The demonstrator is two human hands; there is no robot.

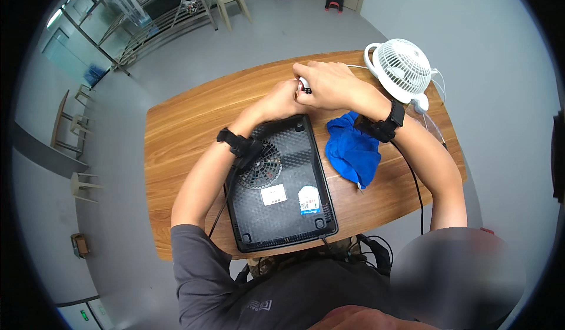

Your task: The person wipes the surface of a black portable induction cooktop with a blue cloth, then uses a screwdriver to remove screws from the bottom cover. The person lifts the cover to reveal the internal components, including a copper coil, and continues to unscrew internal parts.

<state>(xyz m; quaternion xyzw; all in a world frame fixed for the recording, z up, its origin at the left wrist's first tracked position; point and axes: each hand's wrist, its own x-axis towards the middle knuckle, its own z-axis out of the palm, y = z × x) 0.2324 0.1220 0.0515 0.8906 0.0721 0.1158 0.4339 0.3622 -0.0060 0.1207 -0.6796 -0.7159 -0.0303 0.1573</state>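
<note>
My left hand [281,102] and my right hand [332,84] meet beyond the far edge of a black induction cooker [288,159]. Both have curled fingers closed around a small white-and-black piece [304,85], mostly hidden by them; its kind is not clear. A white cord [356,66] runs from behind my right hand toward the white fan [405,65]. The cooker lies bottom up, showing its round vent grille, rubber feet and two labels. Crumpled to its right is a blue cloth [353,150], below my right wrist.
The wooden table [194,118] has a curved far edge. The fan stands at its far right corner with loose cords. Black cables hang from both wristbands past the near edge. Beyond are a metal rack [159,27], a beige stool [231,2] and dark stools [334,0].
</note>
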